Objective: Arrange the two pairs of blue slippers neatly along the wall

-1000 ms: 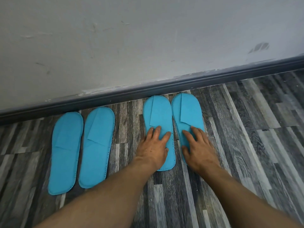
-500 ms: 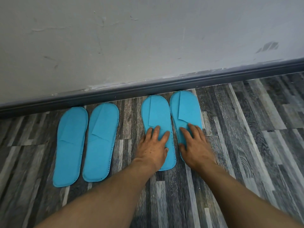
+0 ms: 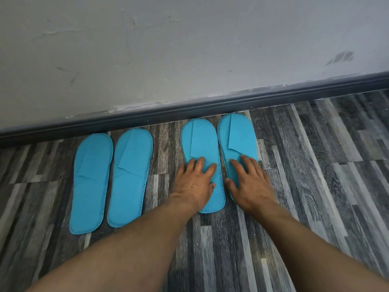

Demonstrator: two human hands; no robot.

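Four flat blue slippers lie on the floor in a row, toes toward the wall. The left pair (image 3: 109, 180) lies side by side, almost touching, the toes just short of the baseboard. The right pair (image 3: 219, 148) also lies side by side, set a little further up, with the toes very near the baseboard. Each slipper has a thin upper band folded flat and a stitched edge. The two pairs are apart, with a strip of floor between them.
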